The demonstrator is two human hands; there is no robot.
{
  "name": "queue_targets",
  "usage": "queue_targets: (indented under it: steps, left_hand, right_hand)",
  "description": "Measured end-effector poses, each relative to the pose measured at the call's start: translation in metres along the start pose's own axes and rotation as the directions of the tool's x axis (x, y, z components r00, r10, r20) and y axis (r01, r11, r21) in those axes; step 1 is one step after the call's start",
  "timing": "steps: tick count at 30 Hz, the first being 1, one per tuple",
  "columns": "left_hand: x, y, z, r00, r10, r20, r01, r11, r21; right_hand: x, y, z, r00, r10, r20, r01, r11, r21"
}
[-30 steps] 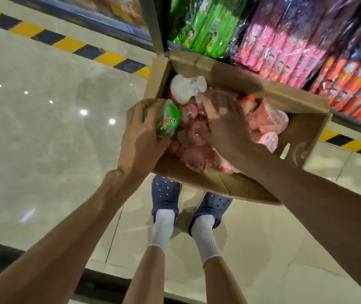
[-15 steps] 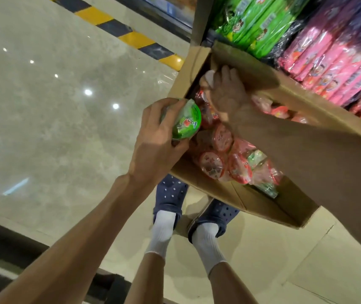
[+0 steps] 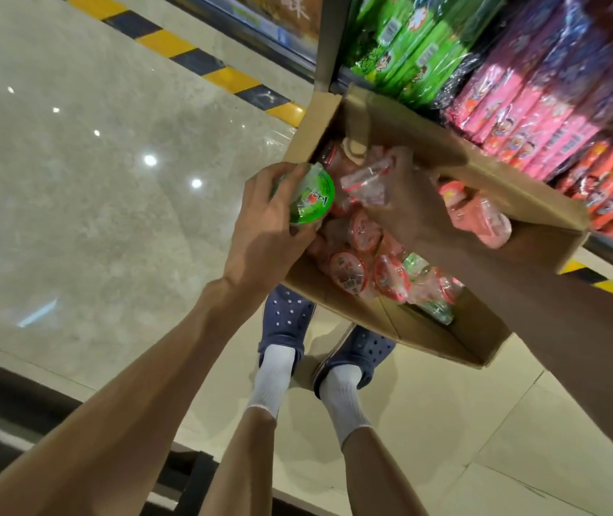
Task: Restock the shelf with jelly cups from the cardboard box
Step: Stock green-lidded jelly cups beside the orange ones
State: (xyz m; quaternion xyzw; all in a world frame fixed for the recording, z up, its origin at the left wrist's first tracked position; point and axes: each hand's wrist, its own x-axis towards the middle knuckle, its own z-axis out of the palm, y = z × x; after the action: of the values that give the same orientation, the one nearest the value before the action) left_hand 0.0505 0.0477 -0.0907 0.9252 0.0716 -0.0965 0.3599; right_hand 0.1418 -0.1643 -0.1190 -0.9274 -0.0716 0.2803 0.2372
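Nearest, two blue clogs (image 3: 287, 322) with white socks stand on the pale floor (image 3: 74, 188), just below the cardboard box (image 3: 491, 169). At the box's near-left corner the left hand (image 3: 264, 232) curls its fingers (image 3: 279, 180) round a green jelly cup (image 3: 310, 199). Inside the box the right hand (image 3: 409, 202) pinches a clear pink-tinted cup (image 3: 366, 180) above the loose red jelly cups (image 3: 357, 271). Beyond the box's far wall, the shelf (image 3: 610, 251) holds green packets (image 3: 409, 42) and pink packets (image 3: 521, 106).

Left hand (image 3: 260, 232) grips a green jelly cup (image 3: 310, 199); right hand (image 3: 405, 202) pinches a pink cup (image 3: 366, 180) over the cardboard box (image 3: 446, 150).
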Motion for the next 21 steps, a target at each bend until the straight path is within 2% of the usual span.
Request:
queue_targets:
  steps: [4,8,14,19,21]
  left_hand:
    - [0.001,0.024,-0.017,1.0,-0.002,0.029,0.002,1.0,-0.004]
    - [0.0,0.054,-0.04,0.996,0.033,0.087,-0.03,0.999,-0.03]
    - [0.0,0.11,-0.088,0.978,0.155,0.141,-0.155,0.988,-0.01]
    - [-0.001,0.169,-0.138,0.945,0.277,0.176,-0.283,0.959,0.006]
    - [-0.004,0.197,-0.16,0.936,0.307,0.173,-0.312,0.95,0.005]
  right_hand:
    - [-0.047,0.003,-0.024,0.998,0.065,-0.02,-0.058,0.97,0.235]
    - [-0.091,-0.008,-0.06,0.993,0.114,-0.028,-0.098,0.932,0.35]
    - [-0.144,-0.027,-0.126,0.973,0.193,-0.126,-0.124,0.898,0.421]
    - [-0.19,-0.058,-0.187,0.951,0.197,-0.239,-0.076,0.897,0.434]
    - [-0.207,-0.065,-0.209,0.941,0.205,-0.271,-0.049,0.871,0.489]
